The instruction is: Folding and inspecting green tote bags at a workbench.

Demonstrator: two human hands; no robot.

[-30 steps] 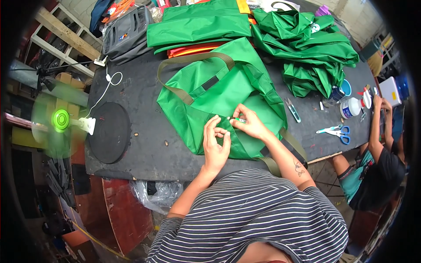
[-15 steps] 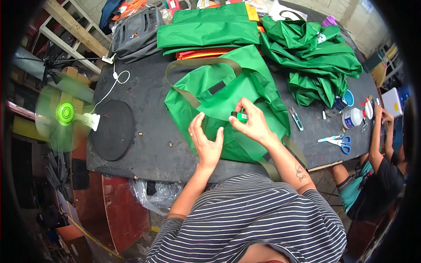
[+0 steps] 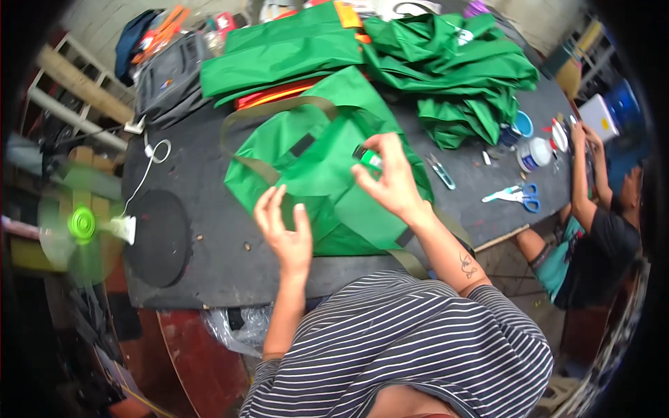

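Because my left hand (image 3: 286, 238) holds nothing, it can steady the green bag (image 3: 329, 166) for my right hand (image 3: 394, 182).

Nearest me, the left fingers curve apart over the bag's lower left — I cannot tell whether they touch cloth; spread lightly, they would keep folds flat. My right thumb and fingers grip 1 small green object (image 3: 372, 161) with a black end, perhaps a lighter, above the bag; a firm pinch with a relaxed wrist suits it. The bag lies on the dark table (image 3: 216, 174), and I want its olive strap (image 3: 317, 102) clear of my fingers. Beyond are the scissors (image 3: 519, 194), then snips (image 3: 440, 172); farthest, folded green fabric (image 3: 279, 59) — best kept apart.
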